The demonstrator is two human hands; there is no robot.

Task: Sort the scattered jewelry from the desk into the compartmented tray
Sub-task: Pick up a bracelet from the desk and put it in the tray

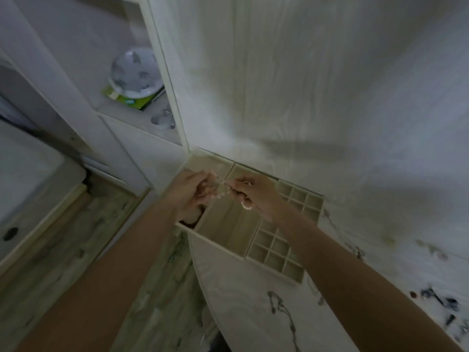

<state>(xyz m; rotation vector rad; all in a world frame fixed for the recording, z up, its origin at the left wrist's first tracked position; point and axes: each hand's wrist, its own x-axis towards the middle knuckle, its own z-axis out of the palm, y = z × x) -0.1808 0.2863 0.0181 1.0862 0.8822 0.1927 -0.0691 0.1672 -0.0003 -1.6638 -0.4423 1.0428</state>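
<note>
A cream compartmented tray (269, 255) lies at the desk's left end against the wall. Both hands hover over its long left compartments. My left hand (190, 191) and my right hand (253, 194) each pinch one end of a pale beaded bracelet (222, 190) stretched between them; a loop of beads (246, 206) hangs under the right hand. Something dark lies in the tray's left compartment (190, 221), partly hidden by the left wrist. A dark chain (281, 308) lies on the desk in front of the tray.
More jewelry is scattered on the white desk (380, 199) to the right: a long chain (342, 237), pale pieces (431, 250) and dark pieces (441, 301). A shelf at left holds a patterned bowl (135, 72) on a green box. The floor lies below left.
</note>
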